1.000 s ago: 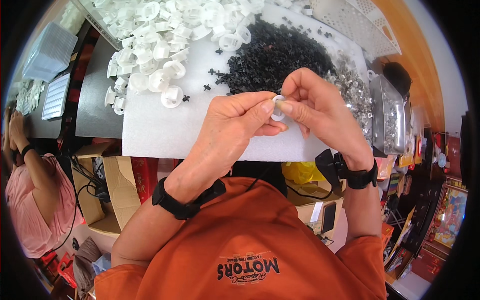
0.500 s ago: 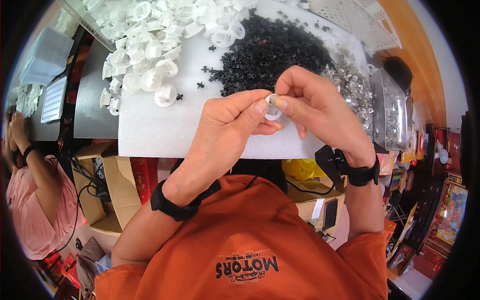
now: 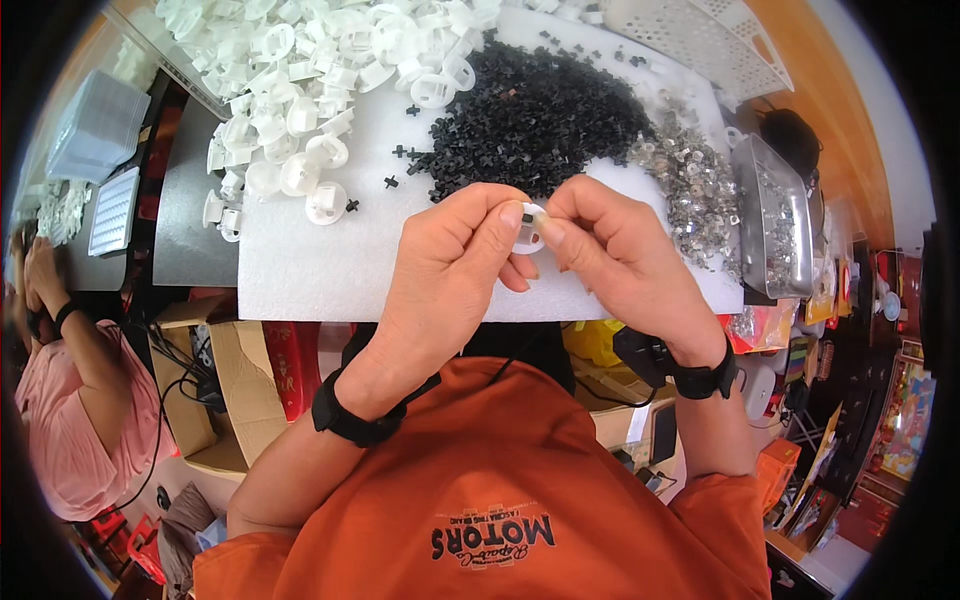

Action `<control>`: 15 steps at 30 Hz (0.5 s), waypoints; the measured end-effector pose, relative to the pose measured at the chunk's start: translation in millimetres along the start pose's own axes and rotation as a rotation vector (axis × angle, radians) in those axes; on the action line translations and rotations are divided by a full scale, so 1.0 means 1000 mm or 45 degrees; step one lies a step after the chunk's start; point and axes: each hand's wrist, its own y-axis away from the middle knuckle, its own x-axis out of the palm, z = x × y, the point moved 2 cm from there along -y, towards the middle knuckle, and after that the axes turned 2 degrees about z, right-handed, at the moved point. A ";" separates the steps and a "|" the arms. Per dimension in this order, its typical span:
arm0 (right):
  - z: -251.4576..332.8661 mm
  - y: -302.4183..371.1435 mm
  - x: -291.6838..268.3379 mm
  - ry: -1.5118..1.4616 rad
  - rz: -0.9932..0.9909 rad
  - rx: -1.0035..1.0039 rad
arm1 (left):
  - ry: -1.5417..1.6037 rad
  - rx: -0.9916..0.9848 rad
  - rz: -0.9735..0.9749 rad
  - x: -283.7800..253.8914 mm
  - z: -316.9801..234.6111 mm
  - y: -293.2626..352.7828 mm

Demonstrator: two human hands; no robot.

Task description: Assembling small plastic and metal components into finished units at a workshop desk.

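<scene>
Between my hands, above the front of the white foam sheet (image 3: 300,270), is a small white round plastic part (image 3: 530,243) with an opening in it. My left hand (image 3: 450,265) pinches its left side between thumb and fingers. The thumb and bent fingers of my right hand (image 3: 625,255) close on its right edge; whether they also hold a tiny piece is hidden. A small dark spot shows in the part near my left thumb tip. Just beyond my fingers spreads a pile of black cross-shaped pieces (image 3: 535,110).
White plastic parts (image 3: 300,120) heap at the back left. Small clear-and-metal pieces (image 3: 690,190) lie right, beside a clear tray (image 3: 775,220) and a white perforated basket (image 3: 705,35). Open cardboard boxes (image 3: 235,390) stand below the table edge. Another person in pink (image 3: 90,410) sits at left.
Both hands have come slightly left and down with the white part, which has turned a little. A dark spot now shows in it. My right fingers have curled in more.
</scene>
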 end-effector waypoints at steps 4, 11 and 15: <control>-0.001 0.004 0.001 -0.045 -0.040 0.028 | -0.038 0.013 0.041 0.001 0.000 0.000; -0.002 0.007 -0.003 -0.157 0.005 0.062 | -0.007 -0.071 0.058 0.001 -0.003 0.003; -0.004 0.007 -0.002 -0.078 -0.027 0.018 | -0.020 -0.107 0.065 0.004 -0.005 0.001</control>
